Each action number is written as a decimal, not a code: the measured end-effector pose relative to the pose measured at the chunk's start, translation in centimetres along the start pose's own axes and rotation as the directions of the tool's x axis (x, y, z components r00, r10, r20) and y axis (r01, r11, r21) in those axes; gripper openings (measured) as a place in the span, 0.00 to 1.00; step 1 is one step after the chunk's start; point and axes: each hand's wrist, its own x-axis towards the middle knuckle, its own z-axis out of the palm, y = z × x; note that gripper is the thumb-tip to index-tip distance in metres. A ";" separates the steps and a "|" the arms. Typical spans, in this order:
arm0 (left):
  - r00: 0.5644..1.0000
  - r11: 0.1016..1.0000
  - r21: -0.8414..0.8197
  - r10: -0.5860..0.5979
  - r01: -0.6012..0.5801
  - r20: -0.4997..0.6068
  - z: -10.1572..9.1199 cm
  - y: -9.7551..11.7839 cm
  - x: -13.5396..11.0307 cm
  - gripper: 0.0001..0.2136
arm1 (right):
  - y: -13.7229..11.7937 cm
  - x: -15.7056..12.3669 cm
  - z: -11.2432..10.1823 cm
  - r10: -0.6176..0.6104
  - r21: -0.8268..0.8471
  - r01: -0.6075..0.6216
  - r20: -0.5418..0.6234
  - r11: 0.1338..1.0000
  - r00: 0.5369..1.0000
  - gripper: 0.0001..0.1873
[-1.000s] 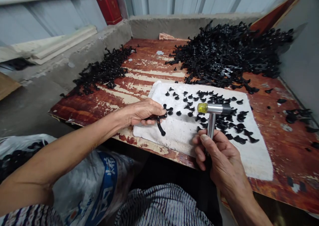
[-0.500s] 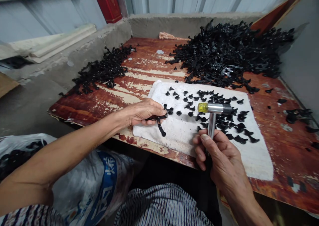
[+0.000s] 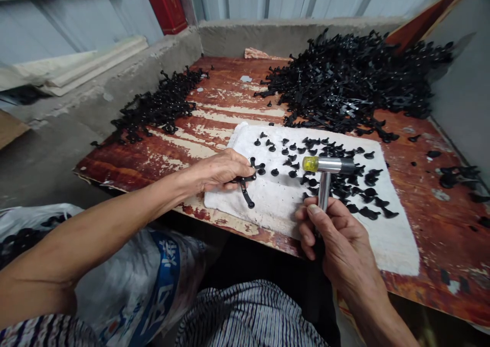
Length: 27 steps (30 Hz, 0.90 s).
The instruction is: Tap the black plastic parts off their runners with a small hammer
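My left hand [image 3: 227,171] is closed on a black branched plastic part [image 3: 247,191], pinched between thumb and fingers over the left side of the white cloth [image 3: 264,214]. One curved arm of the part points toward me, and its grip end is hidden in the fingers. My right hand [image 3: 339,234] is wrapped around the handle of a mallet [image 3: 325,168], held upright above the cloth. The mallet's head is metal with a yellow face on the left and a dark face on the right. Small black knob-like pieces [image 3: 293,173] lie scattered across the cloth, some behind the mallet.
A large heap of black parts [image 3: 344,81] fills the back right of the worn red-brown board [image 3: 184,158]. A smaller pile [image 3: 156,104] lies at its left edge. White sacks [image 3: 115,286] stand below left. Concrete ledges [image 3: 245,33] and a red box [image 3: 166,8] border the back.
Almost nothing differs. My left hand and the black part have shifted very slightly upward and left; the mallet stays upright in my right hand, nearly still.
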 end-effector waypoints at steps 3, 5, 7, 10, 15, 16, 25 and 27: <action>0.999 0.999 -0.013 -0.032 0.032 -0.006 0.0 0.2 0.0 0.15 | 0.0 0.0 0.0 -0.003 -0.002 0.003 0.002 1.000 1.000 0.14; 0.999 0.999 -0.019 -0.048 0.048 0.001 0.1 0.3 -0.1 0.16 | -0.1 0.0 0.0 -0.007 -0.009 0.007 0.000 1.000 1.000 0.15; 0.998 0.998 -0.023 -0.058 0.058 0.010 0.2 0.4 -0.1 0.15 | -0.2 0.0 0.0 -0.008 -0.016 0.008 0.002 1.000 1.000 0.15; 0.998 0.997 -0.026 -0.066 0.066 0.005 0.2 0.5 -0.1 0.15 | -0.1 0.0 0.0 -0.006 -0.023 0.006 0.004 1.000 1.000 0.16; 0.998 0.998 0.014 -0.063 0.063 0.004 0.0 0.4 0.0 0.16 | -0.1 -0.1 -0.3 -0.019 -0.127 0.021 0.020 0.992 1.000 0.15; 0.998 0.998 0.018 -0.057 0.057 0.007 0.0 0.4 0.1 0.16 | -0.4 -0.2 -0.3 -0.035 -0.200 0.040 0.030 0.979 0.999 0.14; 0.999 0.998 0.045 -0.037 0.038 -0.009 -0.2 0.2 0.5 0.14 | -3.2 1.2 0.3 -0.527 -0.646 0.669 0.448 0.368 0.722 0.32; 0.999 0.998 0.050 -0.045 0.045 -0.008 -0.1 0.4 0.3 0.14 | -2.9 2.0 0.2 -0.495 -0.685 0.672 0.497 0.281 0.713 0.33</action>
